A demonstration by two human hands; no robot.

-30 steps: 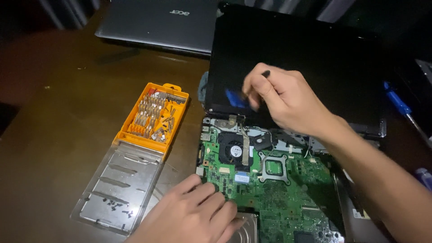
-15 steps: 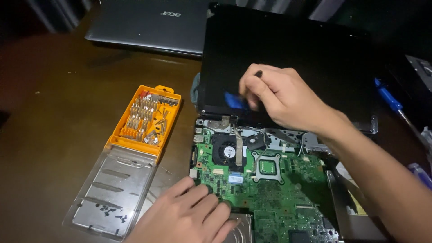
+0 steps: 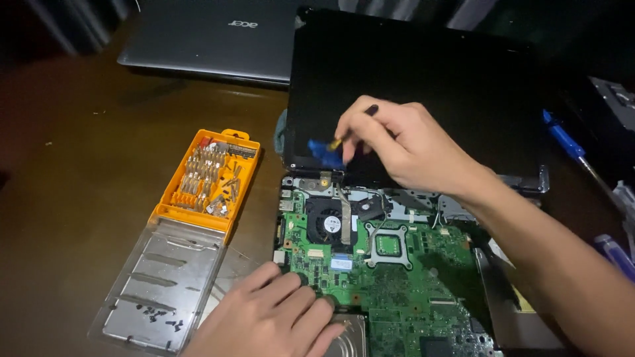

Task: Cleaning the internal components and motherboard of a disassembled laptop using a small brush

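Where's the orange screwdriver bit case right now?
In the head view, the orange bit case lies on the table left of the open laptop's green board, its clear lid open beside the left hand.

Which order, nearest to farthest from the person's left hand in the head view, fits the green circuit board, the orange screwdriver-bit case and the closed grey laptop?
1. Green circuit board: under the left hand, fingers resting on its edge.
2. Orange screwdriver-bit case: up and left of that hand.
3. Closed grey laptop: at the table's far edge.
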